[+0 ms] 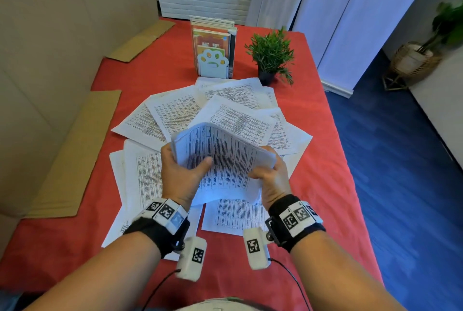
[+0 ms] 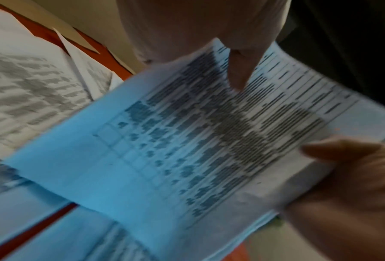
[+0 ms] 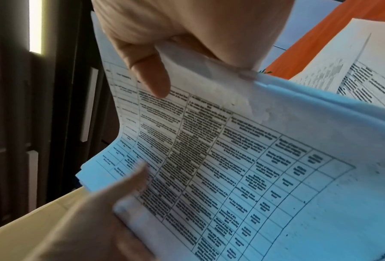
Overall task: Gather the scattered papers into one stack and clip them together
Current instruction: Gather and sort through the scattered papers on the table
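Above the red table (image 1: 325, 185) I hold a bundle of printed sheets (image 1: 220, 157) in both hands, and it bows upward in the middle. My left hand (image 1: 184, 169) grips its left edge, thumb on the top page. My right hand (image 1: 269, 175) grips the right edge. The left wrist view has the bundle (image 2: 187, 141) under my left hand's thumb (image 2: 238, 74). In the right wrist view the right hand (image 3: 164, 61) pinches the bundle (image 3: 254, 167). Several loose printed sheets (image 1: 172, 110) lie fanned out on the cloth beneath and beyond the hands.
A paw-shaped bookend with upright books (image 1: 213, 52) stands at the back centre, and a small potted plant (image 1: 271, 55) is to its right. Flat cardboard pieces (image 1: 75, 155) lie along the left edge. The table's right edge drops to blue floor (image 1: 400, 160).
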`<action>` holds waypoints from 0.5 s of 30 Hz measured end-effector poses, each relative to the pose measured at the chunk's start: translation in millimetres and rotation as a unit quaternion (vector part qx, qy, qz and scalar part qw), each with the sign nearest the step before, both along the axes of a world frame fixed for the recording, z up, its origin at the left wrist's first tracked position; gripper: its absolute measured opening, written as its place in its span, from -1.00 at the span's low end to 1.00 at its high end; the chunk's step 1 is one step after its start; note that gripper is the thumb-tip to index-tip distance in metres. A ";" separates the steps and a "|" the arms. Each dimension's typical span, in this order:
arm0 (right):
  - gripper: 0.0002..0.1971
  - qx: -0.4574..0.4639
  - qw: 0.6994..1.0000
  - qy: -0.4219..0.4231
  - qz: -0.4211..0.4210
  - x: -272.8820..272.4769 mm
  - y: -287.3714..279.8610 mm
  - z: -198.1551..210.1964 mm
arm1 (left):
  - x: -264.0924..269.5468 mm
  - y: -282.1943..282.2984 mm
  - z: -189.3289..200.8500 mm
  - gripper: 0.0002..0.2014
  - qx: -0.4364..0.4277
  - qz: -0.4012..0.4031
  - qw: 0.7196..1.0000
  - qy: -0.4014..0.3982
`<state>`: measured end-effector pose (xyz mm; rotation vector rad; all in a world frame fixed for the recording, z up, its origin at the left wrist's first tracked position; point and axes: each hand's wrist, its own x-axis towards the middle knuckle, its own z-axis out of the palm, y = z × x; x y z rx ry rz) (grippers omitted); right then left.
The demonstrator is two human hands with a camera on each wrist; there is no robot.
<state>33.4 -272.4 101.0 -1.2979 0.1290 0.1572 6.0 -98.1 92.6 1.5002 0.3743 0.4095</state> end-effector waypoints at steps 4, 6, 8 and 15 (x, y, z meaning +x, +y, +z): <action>-0.59 -0.031 0.999 -0.027 0.011 -1.2 -3.5 -5.1 | 3.6 -6.7 25.6 -0.59 0.005 0.100 0.991 -0.085; -0.61 -0.046 0.998 -0.038 0.018 -3.1 -4.9 -3.6 | 7.3 -5.4 36.4 -0.71 0.021 0.134 0.986 -0.101; -0.69 -0.045 0.998 -0.041 0.027 -6.0 -6.6 0.5 | 11.0 -4.1 42.3 -0.86 0.004 0.146 0.985 -0.096; -0.55 -0.053 0.998 0.032 0.016 -9.2 -7.7 -17.0 | -2.3 2.7 16.3 -0.61 0.046 0.066 0.993 -0.087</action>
